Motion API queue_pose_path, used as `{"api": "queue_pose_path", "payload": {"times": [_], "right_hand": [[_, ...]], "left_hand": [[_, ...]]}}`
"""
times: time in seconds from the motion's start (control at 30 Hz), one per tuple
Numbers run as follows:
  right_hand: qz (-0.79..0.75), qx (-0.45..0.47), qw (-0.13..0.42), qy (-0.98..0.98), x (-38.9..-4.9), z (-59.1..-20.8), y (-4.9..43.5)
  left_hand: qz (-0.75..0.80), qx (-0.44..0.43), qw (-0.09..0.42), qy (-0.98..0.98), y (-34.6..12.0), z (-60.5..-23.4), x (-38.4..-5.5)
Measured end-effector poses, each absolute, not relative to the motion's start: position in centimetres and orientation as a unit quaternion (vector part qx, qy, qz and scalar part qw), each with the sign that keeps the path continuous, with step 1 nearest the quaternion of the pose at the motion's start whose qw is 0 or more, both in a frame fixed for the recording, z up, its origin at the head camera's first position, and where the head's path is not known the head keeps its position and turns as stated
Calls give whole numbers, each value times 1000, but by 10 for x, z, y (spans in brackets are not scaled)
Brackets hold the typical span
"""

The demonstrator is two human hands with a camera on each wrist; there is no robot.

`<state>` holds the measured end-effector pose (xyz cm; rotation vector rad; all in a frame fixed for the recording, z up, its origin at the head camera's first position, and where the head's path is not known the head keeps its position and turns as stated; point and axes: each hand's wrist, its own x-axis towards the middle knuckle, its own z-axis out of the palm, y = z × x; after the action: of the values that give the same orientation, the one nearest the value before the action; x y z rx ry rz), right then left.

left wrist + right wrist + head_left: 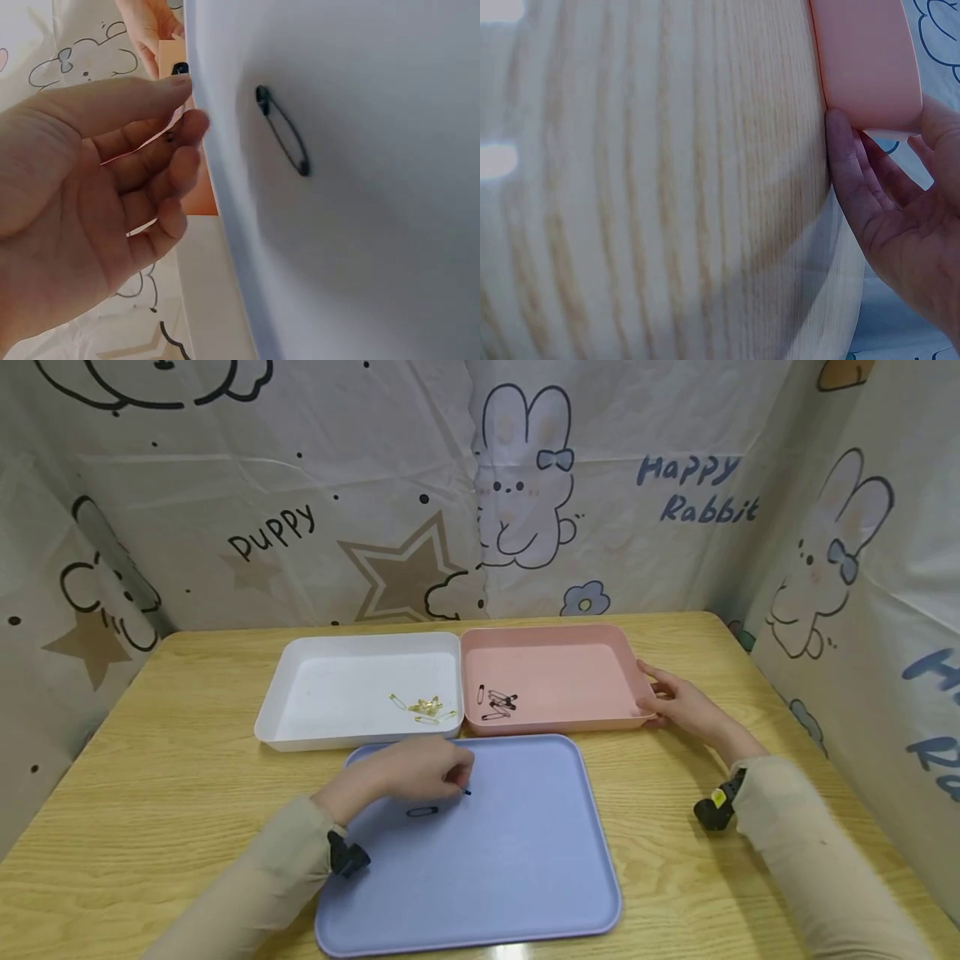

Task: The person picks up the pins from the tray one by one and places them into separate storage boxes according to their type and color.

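My left hand (423, 766) is over the blue tray (517, 860) and pinches a black safety pin (180, 69) between thumb and index finger; most of that pin is hidden by the fingers. Another black safety pin (422, 812) lies on the blue tray below the hand. At the right end of the pink tray (570, 672), my right hand (686, 706) holds the wall, its thumb at the rim and its fingers against the outside. Several black safety pins (498, 703) lie in the pink tray's near left corner.
A white tray (330, 681) stands against the pink tray's left side, with several gold safety pins (426, 706) in its near right corner. The wooden table (150, 793) carries all three trays. A printed cloth (300, 568) hangs behind and along both sides.
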<state>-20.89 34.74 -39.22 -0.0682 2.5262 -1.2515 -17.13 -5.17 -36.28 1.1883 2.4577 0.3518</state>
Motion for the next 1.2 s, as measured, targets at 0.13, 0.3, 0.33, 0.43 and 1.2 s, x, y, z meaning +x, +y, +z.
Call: {"api": "queue_pose_path", "payload": {"times": [0.13, 0.3, 0.33, 0.43, 1.2], "right_hand": [[-435, -20, 159, 886, -209, -392, 347], [-431, -23, 159, 888, -209, -392, 347], [-429, -23, 159, 889, -209, -392, 347], [-428, -23, 159, 889, -209, -392, 346], [-442, -25, 156, 883, -209, -392, 349]], "left_hand": [[135, 425, 169, 879, -45, -358, -178], [135, 427, 148, 882, -37, -353, -187], [139, 428, 145, 881, -36, -352, -189], [149, 424, 135, 883, -33, -348, -195], [199, 356, 97, 908, -13, -350, -233]]}}
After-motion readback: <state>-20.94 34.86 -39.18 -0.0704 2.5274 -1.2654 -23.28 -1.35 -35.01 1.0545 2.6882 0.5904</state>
